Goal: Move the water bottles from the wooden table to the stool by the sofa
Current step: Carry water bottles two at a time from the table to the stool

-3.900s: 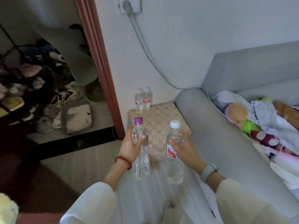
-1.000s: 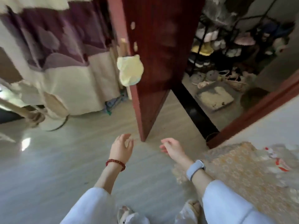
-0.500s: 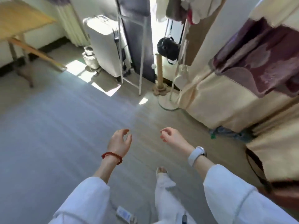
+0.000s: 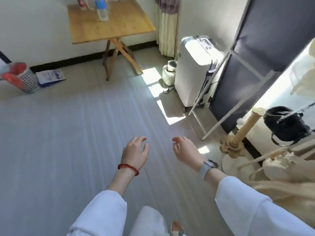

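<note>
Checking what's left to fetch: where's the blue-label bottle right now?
In the head view, the blue-label bottle stands at the top left, on the far part of the wooden table by the white wall, beside other bottles cut off by the frame edge.

Wooden table (image 4: 110,26) bearing water bottles (image 4: 102,11) at its far edge

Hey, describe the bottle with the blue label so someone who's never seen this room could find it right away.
Look to the wooden table standing against the white wall at the far side of the room. Several bottles stand at its back edge, and the blue-label bottle is the one nearest the table's middle. Its neighbours to the left carry red labels; this one alone has blue.
</note>
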A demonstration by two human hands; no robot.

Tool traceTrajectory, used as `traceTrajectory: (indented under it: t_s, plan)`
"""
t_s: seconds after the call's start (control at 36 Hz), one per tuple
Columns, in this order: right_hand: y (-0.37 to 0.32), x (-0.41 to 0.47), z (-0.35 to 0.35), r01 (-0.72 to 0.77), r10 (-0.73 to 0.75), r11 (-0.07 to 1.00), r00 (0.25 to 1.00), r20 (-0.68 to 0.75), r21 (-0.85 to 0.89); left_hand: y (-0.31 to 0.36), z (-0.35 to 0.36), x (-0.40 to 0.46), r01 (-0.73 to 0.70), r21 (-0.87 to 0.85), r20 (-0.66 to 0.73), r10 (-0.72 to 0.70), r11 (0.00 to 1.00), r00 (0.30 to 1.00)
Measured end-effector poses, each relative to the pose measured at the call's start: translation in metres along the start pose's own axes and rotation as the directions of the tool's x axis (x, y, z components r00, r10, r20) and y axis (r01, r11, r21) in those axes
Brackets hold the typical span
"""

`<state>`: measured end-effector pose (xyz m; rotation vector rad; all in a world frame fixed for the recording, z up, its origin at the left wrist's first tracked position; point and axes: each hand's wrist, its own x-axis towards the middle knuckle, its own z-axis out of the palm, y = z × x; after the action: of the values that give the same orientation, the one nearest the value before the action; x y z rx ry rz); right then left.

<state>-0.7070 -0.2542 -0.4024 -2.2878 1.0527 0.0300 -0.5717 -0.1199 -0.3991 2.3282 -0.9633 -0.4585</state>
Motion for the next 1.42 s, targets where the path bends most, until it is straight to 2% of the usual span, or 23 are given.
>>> traceTrajectory:
  t_s: [0.14,0.22,0.44,0.64,0.81,0.97,1.17,1.42]
  plan:
    - [-0.059,0.117,0.005,0.167,-0.166,0.983,0.986,0.026,-0.073,-0.049,-0.041,0.091,0.126,0.022,-0.097,-0.123,0.992,0.988]
    - [-0.104,0.194,0.007,0.232,-0.230,0.971,0.972,0.056,-0.049,-0.081,-0.070,0.161,0.184,0.004,-0.138,-0.182,0.983,0.974]
    - [-0.240,0.387,-0.022,0.303,-0.300,0.953,0.947,0.112,-0.007,-0.128,-0.173,0.366,0.184,-0.053,-0.215,-0.192,0.981,0.958]
    - [-0.308,0.540,-0.045,0.277,-0.280,0.960,0.953,0.111,0.039,-0.146,-0.227,0.520,0.135,-0.105,-0.247,-0.157,0.985,0.956]
    - [-0.370,0.694,-0.040,0.288,-0.296,0.953,0.950,0.095,0.091,-0.188,-0.267,0.664,0.146,-0.110,-0.273,-0.171,0.983,0.947]
    - [-0.452,0.847,-0.053,0.309,-0.321,0.942,0.944,0.080,0.134,-0.213,-0.345,0.818,0.162,-0.084,-0.314,-0.180,0.983,0.932]
    - [-0.553,0.974,-0.064,0.354,-0.367,0.922,0.928,0.068,0.155,-0.241,-0.429,0.951,0.094,-0.052,-0.419,-0.107,0.994,0.902]
    - [-0.656,1.137,-0.036,0.315,-0.317,0.918,0.948,-0.033,0.240,-0.322,-0.499,1.127,0.056,-0.073,-0.379,-0.079,0.996,0.922]
